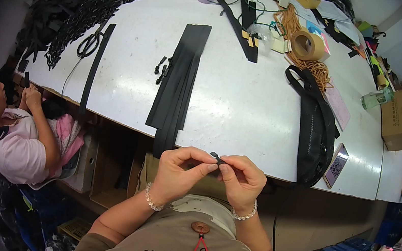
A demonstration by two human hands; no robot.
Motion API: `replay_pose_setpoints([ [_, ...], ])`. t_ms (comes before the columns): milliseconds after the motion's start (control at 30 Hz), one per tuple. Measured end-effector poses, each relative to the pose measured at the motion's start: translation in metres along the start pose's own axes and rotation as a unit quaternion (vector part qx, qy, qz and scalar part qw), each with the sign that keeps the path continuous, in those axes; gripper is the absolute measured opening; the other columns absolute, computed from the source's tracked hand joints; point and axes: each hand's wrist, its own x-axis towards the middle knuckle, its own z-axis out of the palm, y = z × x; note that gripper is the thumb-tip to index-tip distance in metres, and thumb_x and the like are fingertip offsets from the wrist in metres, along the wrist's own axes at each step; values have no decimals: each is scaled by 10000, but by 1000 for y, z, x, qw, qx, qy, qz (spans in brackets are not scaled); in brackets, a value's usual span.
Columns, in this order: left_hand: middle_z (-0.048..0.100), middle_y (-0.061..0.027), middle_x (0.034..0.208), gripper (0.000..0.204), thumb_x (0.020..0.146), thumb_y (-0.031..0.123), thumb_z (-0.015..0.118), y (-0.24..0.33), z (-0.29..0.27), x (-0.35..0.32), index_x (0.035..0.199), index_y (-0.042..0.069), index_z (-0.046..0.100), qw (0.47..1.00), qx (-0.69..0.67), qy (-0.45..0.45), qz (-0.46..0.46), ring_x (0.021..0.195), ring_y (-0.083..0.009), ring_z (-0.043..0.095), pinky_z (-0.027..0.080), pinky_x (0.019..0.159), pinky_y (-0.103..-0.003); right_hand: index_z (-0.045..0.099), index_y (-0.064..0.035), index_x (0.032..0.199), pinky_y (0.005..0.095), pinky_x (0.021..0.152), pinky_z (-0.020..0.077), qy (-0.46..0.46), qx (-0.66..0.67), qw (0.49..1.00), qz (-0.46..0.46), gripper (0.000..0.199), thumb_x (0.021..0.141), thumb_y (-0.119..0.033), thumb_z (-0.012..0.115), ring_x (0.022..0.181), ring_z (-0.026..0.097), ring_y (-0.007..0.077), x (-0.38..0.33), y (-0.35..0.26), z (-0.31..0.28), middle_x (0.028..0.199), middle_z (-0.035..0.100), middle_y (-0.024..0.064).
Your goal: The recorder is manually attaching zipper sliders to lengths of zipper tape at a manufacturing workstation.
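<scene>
At the left edge of the tabletop (245, 101), a co-worker (18, 146) sits with both hands raised around a short dark piece (26, 79). A tangled heap of black pieces (79, 21) covers the far left corner, and to its right a single black strip (97, 70) runs down to the near edge. Further right, a few small black parts (161, 70) lie just beside the left side of a layered stack of long black strips (183, 71), whose lowest end juts past the near edge. Right of that stack, at the middle of the near edge, the left hand (178, 168) pinches a small black piece (215, 157) between thumb and forefinger; the right hand (243, 180) closes on it from the other side, also with thumb and forefinger, so the fingertips nearly meet and cover much of it. Beyond, toward the far right corner, stands a roll of brown tape (298, 52). A black bag (315, 136) lies across the right part of the near edge, a phone (336, 165) is just right of it, and an open cardboard box (397, 122) stands by the right edge.
</scene>
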Motion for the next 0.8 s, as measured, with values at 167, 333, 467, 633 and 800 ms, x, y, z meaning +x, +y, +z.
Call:
replay_pose_setpoints([
  [167, 673, -86, 879, 83, 815, -48, 655, -1, 3, -1, 896, -31, 653, 1000, -30, 6, 8, 797, -122, 639, 530, 723, -235, 666, 26, 898, 215, 604, 483, -6, -35, 999, -30, 126, 775, 30, 687, 692, 625, 130, 2, -3, -1, 813, 671, 101],
  [333, 667, -90, 871, 67, 825, -44, 645, -3, 3, -1, 892, -41, 645, 999, -31, 8, 13, 809, -135, 643, 541, 731, -251, 666, 21, 891, 229, 621, 503, -13, -63, 997, -50, 131, 763, 35, 693, 696, 644, 152, 4, -3, -2, 813, 674, 108],
  [467, 665, -94, 873, 66, 828, -39, 645, -9, 3, -1, 894, -38, 643, 999, -14, 15, 39, 801, -137, 644, 541, 731, -252, 668, 16, 893, 227, 589, 501, -13, -78, 995, -62, 133, 764, 34, 692, 663, 636, 142, 4, 0, 0, 806, 671, 105],
  [633, 657, -92, 864, 67, 824, -40, 647, -11, 2, -1, 890, -42, 636, 999, -46, 15, 17, 789, -134, 635, 539, 714, -250, 668, 12, 898, 226, 563, 499, -13, -76, 995, -66, 132, 769, 30, 690, 638, 629, 133, 3, -1, 0, 807, 670, 102],
  [800, 658, -87, 863, 53, 814, -50, 650, -14, 0, -1, 864, -32, 644, 994, 29, 21, 104, 793, -128, 632, 536, 715, -250, 667, 8, 897, 237, 573, 507, -21, -121, 987, -101, 147, 755, 42, 688, 643, 634, 157, 4, 0, 0, 799, 664, 104],
])
